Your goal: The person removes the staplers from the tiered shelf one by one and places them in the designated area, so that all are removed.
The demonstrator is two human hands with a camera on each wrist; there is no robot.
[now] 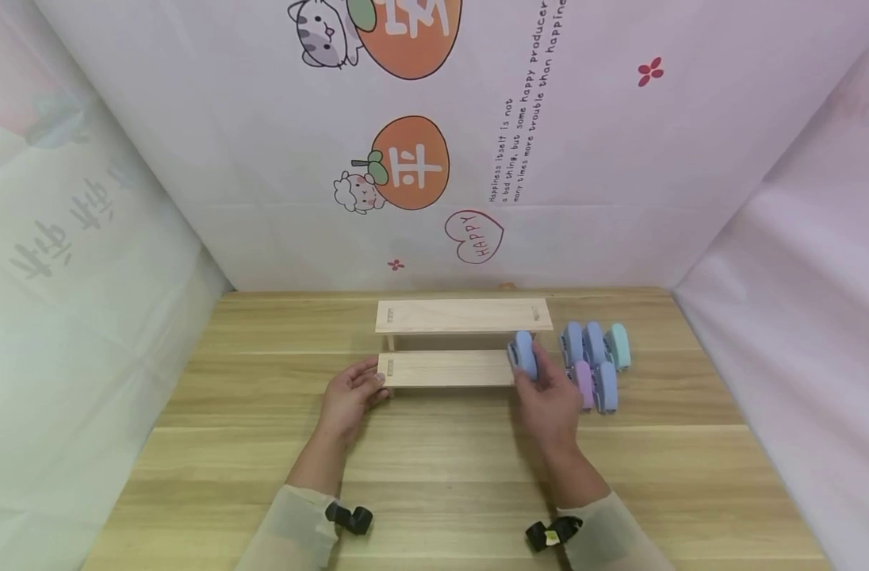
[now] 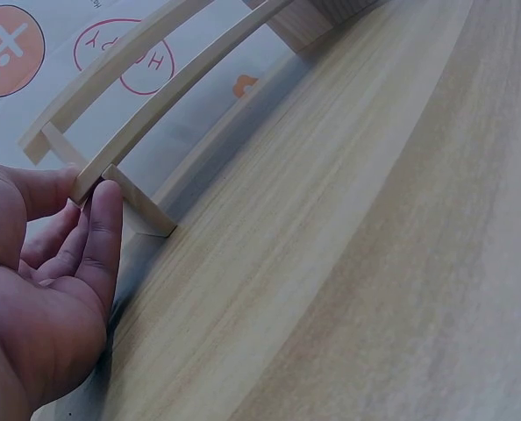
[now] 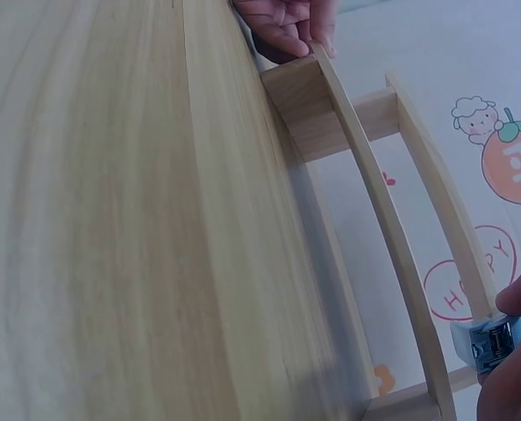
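Observation:
A two-step wooden rack has a lower front board [image 1: 449, 369] and a higher back board [image 1: 463, 316]. My left hand [image 1: 350, 396] pinches the left end of the front board. In the left wrist view, the thumb of that hand [image 2: 54, 272] lies along the board's end, with fingers beneath. My right hand [image 1: 552, 400] grips a small light blue stapler [image 1: 523, 354] over the right end of the front board. Part of its metal inside shows on the stapler [image 3: 493, 342] in the right wrist view; my fingers hide the rest.
Right of the rack, several more staplers stand in two rows: blue ones [image 1: 593, 342], a mint one [image 1: 619, 346] and a purple one [image 1: 583, 384]. All rest on a wood-grain table [image 1: 449, 468]. A printed white cloth [image 1: 584, 159] hangs behind, with plain cloth at both sides.

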